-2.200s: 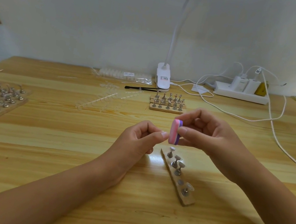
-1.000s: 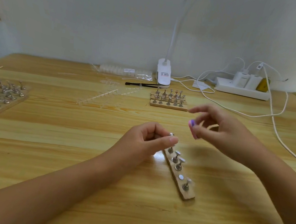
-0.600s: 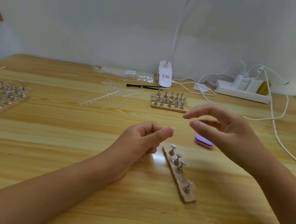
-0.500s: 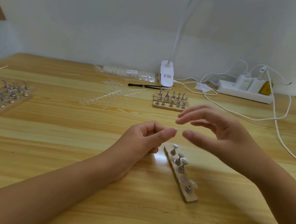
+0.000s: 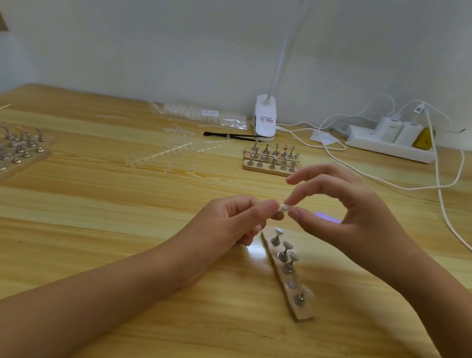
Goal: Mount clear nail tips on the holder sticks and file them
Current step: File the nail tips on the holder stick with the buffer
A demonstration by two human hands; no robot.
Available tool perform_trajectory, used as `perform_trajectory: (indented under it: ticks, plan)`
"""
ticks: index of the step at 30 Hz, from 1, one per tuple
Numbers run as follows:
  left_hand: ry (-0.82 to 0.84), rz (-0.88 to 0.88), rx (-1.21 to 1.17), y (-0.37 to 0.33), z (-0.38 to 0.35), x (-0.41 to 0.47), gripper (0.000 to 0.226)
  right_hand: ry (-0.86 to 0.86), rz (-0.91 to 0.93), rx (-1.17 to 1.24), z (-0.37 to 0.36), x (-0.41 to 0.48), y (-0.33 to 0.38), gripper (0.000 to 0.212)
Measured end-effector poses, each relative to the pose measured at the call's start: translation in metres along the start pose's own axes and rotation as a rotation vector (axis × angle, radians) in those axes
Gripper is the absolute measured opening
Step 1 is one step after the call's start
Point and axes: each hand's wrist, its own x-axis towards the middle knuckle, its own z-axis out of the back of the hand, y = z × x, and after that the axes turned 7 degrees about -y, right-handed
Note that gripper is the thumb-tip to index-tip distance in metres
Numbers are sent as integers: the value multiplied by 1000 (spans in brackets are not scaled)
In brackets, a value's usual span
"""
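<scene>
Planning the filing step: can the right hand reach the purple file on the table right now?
Probably yes, once freed. The purple file lies on the table close by the right hand, nothing between them, but that hand is pinching the nail tip on the left hand's stick.

No legible text; tiny blurred labels on lamp clip [image 5: 265,119], plastic bag [image 5: 210,112] and cable tag [image 5: 418,108]
</scene>
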Motion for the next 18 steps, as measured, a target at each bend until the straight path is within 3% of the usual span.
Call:
perform_trajectory:
  ticks: [4, 7, 9, 12, 18]
  plan:
    - [11, 2, -10, 0, 0, 0, 47, 57, -90, 219, 14, 2, -3, 15]
    - [11, 1, -18, 1, 0, 1, 45, 270, -174, 327, 29, 3, -7, 7]
    - [14, 1, -20, 1, 0, 1, 41, 389, -207, 310, 34, 4, -10, 13]
    - [22, -5, -13, 2, 0, 1, 36, 435, -238, 247, 35, 3, -13, 20]
    - [26, -7, -15, 2, 0, 1, 33, 626, -262, 253, 32, 1, -10, 16]
